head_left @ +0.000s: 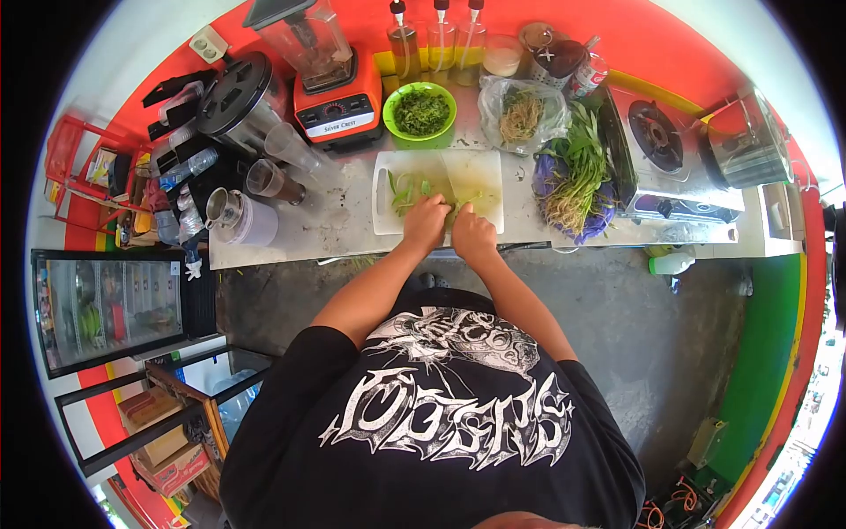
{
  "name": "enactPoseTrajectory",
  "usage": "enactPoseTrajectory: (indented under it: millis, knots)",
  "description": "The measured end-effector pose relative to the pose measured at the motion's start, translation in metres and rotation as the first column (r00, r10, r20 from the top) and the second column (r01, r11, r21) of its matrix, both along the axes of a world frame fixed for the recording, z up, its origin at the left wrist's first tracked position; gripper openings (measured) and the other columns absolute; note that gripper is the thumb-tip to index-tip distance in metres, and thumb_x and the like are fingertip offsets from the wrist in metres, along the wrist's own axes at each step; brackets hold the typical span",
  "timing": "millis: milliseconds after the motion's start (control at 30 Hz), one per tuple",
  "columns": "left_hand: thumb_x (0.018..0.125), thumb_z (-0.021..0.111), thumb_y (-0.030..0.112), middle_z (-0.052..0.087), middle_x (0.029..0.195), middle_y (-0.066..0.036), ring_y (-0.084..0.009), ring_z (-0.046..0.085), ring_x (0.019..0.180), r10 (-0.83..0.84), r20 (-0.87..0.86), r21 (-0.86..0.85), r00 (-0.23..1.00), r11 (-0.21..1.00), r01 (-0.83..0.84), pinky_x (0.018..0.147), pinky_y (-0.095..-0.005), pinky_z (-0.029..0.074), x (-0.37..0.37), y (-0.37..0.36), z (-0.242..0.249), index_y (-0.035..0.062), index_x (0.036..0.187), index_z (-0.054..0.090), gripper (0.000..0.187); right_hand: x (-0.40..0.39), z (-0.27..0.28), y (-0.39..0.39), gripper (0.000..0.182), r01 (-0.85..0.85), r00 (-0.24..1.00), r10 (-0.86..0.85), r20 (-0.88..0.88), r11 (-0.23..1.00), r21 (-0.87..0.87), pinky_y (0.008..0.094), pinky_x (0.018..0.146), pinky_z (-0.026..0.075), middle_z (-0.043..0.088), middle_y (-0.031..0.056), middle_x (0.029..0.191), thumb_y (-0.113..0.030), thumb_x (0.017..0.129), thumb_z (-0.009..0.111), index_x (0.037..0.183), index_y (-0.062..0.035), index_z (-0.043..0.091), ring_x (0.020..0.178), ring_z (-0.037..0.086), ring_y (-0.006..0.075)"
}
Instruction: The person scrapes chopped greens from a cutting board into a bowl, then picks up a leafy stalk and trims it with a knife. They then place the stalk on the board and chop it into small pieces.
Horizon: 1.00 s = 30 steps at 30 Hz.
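Note:
A white cutting board (381, 198) lies near the counter's front edge with cut green leaves (404, 189) on its left part. My left hand (426, 222) is closed, fingers bunched on greens at the middle of the board. Just beside it, my right hand (474, 234) is closed in a fist around what looks like a knife handle, which the fingers hide. A broad knife blade (448, 176) seems to extend away from me over the board, hard to tell from the board's surface. More green pieces (477, 195) lie by the right knuckles.
Behind the board stand a green bowl (421, 139) of chopped greens, an orange blender (337, 106) and three pump bottles (441, 44). To the right are a bag of roots (522, 116), a leafy bunch (577, 176) and a stove (656, 137). Cups and a jug (242, 219) stand left.

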<state>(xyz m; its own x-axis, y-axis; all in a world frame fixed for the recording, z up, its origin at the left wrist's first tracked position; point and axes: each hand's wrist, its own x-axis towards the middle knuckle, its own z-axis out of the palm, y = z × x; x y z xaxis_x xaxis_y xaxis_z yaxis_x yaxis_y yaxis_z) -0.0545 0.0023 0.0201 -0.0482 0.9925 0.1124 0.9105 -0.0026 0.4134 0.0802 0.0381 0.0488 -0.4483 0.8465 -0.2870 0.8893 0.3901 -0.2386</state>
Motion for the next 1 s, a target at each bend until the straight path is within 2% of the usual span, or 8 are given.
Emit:
enactPoseTrajectory:
  millis: [233,467,600,667,733,800,933,1000]
  knots:
    - [0.076,0.062,-0.005,0.066,0.104,-0.003,-0.0292,0.062,0.101,0.018,0.049,0.04,0.999,0.999,-0.02,0.084,-0.0416,0.055,0.001,-0.001,-0.004,0.0105,0.097,0.077,0.03,0.002,-0.007,-0.016,0.023,0.059,0.998,-0.059,0.018,0.998,-0.019,0.0445,0.08,0.06,0.073,0.0234,0.095,-0.011,0.093,0.057,0.111,0.0022,0.05,0.092,0.074,0.0383]
    - [0.076,0.062,-0.003,0.067,0.104,-0.004,-0.0298,0.062,0.099,0.001,0.016,0.101,1.0,0.995,-0.003,0.083,-0.0424,0.055,0.001,-0.003,-0.003,0.0099,0.096,0.077,0.028,0.002,-0.001,-0.008,0.021,0.061,0.998,-0.062,-0.033,0.998,-0.022,0.0445,0.081,0.06,0.074,0.0231,0.095,-0.012,0.093,0.057,0.108,0.0012,0.05,0.093,0.074,0.0386]
    - [0.076,0.061,-0.004,0.067,0.104,-0.004,-0.0303,0.062,0.099,0.017,0.058,0.124,0.998,0.992,-0.024,0.083,-0.0423,0.055,0.001,-0.002,-0.006,0.0092,0.096,0.076,0.028,0.0,-0.008,-0.014,0.022,0.113,0.993,-0.116,-0.039,0.99,-0.08,0.0448,0.081,0.059,0.073,0.0248,0.098,-0.012,0.092,0.058,0.108,0.001,0.05,0.095,0.073,0.0384]
    - [0.076,0.061,-0.003,0.067,0.103,-0.004,-0.0302,0.063,0.099,0.005,0.057,0.11,0.998,0.994,-0.012,0.082,-0.0422,0.055,0.002,-0.003,-0.001,0.0094,0.096,0.077,0.028,0.0,-0.009,-0.005,0.022,0.099,0.993,-0.104,-0.055,0.99,-0.097,0.045,0.082,0.059,0.072,0.0254,0.1,-0.012,0.092,0.059,0.108,0.0009,0.05,0.097,0.073,0.0381]
    - [0.076,0.062,-0.003,0.067,0.103,-0.004,-0.0301,0.063,0.099,0.0,0.054,0.1,0.999,0.995,-0.006,0.082,-0.042,0.055,0.003,-0.004,-0.002,0.0096,0.096,0.077,0.028,-0.001,-0.002,0.001,0.021,0.018,0.999,-0.019,-0.027,0.999,-0.044,0.0451,0.081,0.059,0.072,0.0254,0.101,-0.011,0.092,0.058,0.107,0.0005,0.049,0.096,0.073,0.0378]
    - [0.081,0.06,0.002,0.069,0.099,-0.004,-0.0304,0.064,0.095,0.014,0.062,0.113,0.998,0.993,-0.021,0.08,-0.044,0.054,0.002,-0.003,-0.002,0.0096,0.095,0.078,0.024,-0.001,0.006,-0.005,0.02,0.038,0.999,-0.039,-0.023,0.997,-0.06,0.0451,0.081,0.059,0.072,0.0253,0.1,-0.011,0.092,0.058,0.107,0.0005,0.049,0.096,0.073,0.0379]
    - [0.079,0.06,-0.002,0.067,0.101,-0.004,-0.0299,0.063,0.099,0.046,0.039,0.053,0.998,0.997,-0.048,0.082,-0.0422,0.055,0.003,0.0,-0.005,0.0103,0.097,0.077,0.028,-0.003,-0.003,-0.017,0.022,0.118,0.992,-0.122,-0.036,0.988,-0.103,0.0452,0.081,0.059,0.072,0.0258,0.1,-0.011,0.091,0.058,0.107,0.0005,0.049,0.096,0.073,0.0385]
    - [0.08,0.059,-0.001,0.068,0.102,-0.004,-0.0301,0.064,0.099,0.071,0.056,0.061,0.996,0.995,-0.074,0.082,-0.0423,0.055,0.004,0.001,-0.006,0.0105,0.096,0.077,0.027,-0.004,-0.005,-0.012,0.024,0.089,0.995,-0.093,-0.047,0.993,-0.084,0.0453,0.081,0.059,0.072,0.0257,0.1,-0.012,0.091,0.059,0.108,0.0006,0.049,0.096,0.073,0.0385]
